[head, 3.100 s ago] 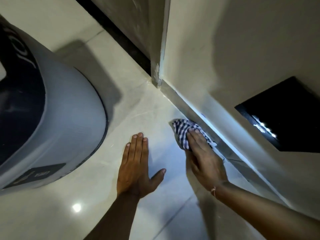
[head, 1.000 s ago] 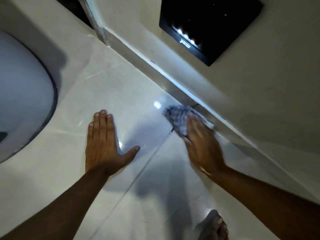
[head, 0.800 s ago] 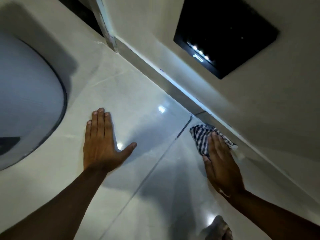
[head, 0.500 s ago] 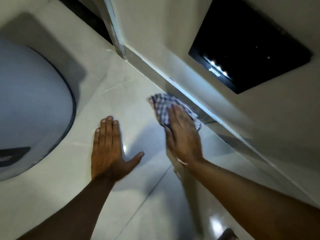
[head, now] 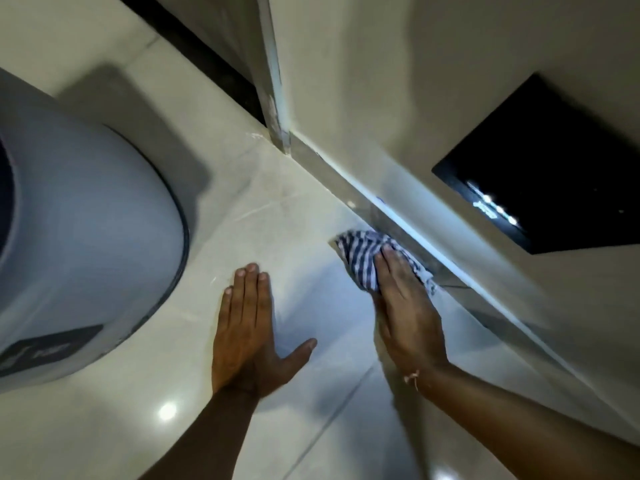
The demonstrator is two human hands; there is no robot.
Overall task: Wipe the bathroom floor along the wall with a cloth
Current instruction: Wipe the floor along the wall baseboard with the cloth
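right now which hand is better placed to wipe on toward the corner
The right hand. It already presses the cloth flat on the floor against the wall base, with bare tile ahead toward the corner. The left hand lies flat and empty, away from the wall, likely bracing.

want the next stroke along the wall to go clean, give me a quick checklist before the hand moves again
1. Cloth flat under the right hand: ok.
2. Cloth against the skirting at the wall's base: ok.
3. Left hand flat on the floor, apart from the cloth: ok.
4. Floor ahead toward the corner post free of objects: ok.
5. Grey appliance off the wiping line: ok.
6. Cloth clean enough: cannot tell.
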